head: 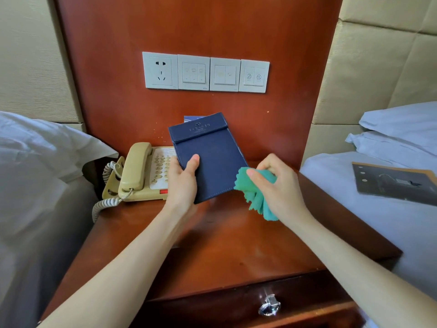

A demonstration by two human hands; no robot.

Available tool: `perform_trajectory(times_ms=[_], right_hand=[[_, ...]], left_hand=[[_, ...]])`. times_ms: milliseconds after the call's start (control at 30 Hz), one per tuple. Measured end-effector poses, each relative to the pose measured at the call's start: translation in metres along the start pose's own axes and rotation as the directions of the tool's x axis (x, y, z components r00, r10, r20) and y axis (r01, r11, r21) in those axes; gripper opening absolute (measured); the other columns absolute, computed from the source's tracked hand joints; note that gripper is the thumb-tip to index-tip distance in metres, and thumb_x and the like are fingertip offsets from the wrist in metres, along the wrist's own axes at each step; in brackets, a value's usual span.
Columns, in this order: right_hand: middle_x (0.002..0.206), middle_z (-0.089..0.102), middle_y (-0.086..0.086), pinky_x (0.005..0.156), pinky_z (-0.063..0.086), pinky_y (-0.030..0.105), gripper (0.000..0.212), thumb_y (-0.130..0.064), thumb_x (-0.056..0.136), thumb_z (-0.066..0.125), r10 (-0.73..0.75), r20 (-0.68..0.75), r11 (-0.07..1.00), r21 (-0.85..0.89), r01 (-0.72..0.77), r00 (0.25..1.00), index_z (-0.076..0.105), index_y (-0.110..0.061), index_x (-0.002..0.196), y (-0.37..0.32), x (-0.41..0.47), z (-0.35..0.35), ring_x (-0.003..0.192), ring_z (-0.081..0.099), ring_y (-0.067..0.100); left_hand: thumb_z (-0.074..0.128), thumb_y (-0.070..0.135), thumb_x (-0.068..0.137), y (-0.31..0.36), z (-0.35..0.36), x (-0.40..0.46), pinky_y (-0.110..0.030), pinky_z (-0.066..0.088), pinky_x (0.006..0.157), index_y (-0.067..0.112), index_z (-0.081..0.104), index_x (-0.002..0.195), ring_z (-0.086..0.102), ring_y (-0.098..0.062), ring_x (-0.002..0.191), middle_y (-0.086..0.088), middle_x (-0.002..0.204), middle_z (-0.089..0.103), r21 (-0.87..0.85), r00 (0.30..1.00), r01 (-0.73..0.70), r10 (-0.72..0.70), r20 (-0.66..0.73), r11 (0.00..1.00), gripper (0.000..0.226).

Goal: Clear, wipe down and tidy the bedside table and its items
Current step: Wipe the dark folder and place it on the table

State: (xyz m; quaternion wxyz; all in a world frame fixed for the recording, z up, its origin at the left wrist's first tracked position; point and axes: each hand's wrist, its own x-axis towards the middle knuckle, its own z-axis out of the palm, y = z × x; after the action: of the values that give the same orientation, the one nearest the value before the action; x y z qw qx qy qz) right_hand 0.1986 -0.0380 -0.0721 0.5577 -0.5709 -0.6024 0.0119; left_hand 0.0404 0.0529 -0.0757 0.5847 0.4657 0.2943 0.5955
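Sitting at the left rear of the reddish wooden bedside table (212,245), a beige corded telephone (139,172). Gripping a navy leather rectangular folder (212,157) above the table, left hand (183,183), thumb across its front. Bunching a teal cloth (256,192) in curled fingers beside the folder's lower right edge, right hand (281,185).

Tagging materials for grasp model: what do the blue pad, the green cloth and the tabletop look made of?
Blue pad: likely faux leather, matte, stitched edge, embossed logo.
Green cloth: soft microfibre-like fabric, bunched, zigzag-cut edge.
Tabletop: reddish wood or veneer, glossy, faint reflections.
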Motion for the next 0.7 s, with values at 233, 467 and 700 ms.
perform_trajectory(times_ms=[233, 467, 700], right_hand=[[0.074, 0.055, -0.003, 0.059, 0.034, 0.010, 0.021, -0.022, 0.086, 0.068, -0.116, -0.144, 0.980, -0.179, 0.089, 0.983, 0.053, -0.011, 0.075, -0.006, 0.061, -0.025, 0.067, 0.048, 0.006], [0.088, 0.050, 0.000, 0.070, 0.039, 0.020, 0.017, -0.017, 0.082, 0.071, -0.362, -0.118, 0.911, -0.254, 0.325, 0.924, 0.057, -0.008, 0.083, -0.025, 0.064, -0.015, 0.078, 0.048, 0.007], [0.091, 0.057, 0.005, 0.069, 0.049, 0.041, 0.009, -0.014, 0.088, 0.065, -0.385, -0.126, 0.896, -0.288, 0.338, 0.914, 0.060, -0.006, 0.090, -0.007, 0.057, 0.009, 0.083, 0.056, 0.022]], left_hand=[[0.057, 0.020, 0.096, -0.005, 0.014, -0.016, -0.031, 0.058, 0.078, 0.018, 0.056, 0.120, 0.070, -0.018, 0.098, -0.002, 0.113, 0.071, 0.065, 0.973, -0.028, 0.012, 0.229, 0.997, 0.023], [0.055, 0.021, 0.097, -0.008, 0.015, -0.023, -0.019, 0.055, 0.077, 0.022, 0.053, 0.120, 0.067, -0.007, 0.101, 0.006, 0.114, 0.069, 0.205, 0.926, -0.159, 0.074, 0.371, 0.966, 0.023], [0.054, 0.021, 0.098, -0.006, 0.010, -0.029, -0.018, 0.054, 0.083, 0.020, 0.052, 0.121, 0.065, -0.004, 0.103, 0.007, 0.116, 0.067, 0.243, 0.922, -0.238, 0.141, 0.360, 0.941, 0.024]])
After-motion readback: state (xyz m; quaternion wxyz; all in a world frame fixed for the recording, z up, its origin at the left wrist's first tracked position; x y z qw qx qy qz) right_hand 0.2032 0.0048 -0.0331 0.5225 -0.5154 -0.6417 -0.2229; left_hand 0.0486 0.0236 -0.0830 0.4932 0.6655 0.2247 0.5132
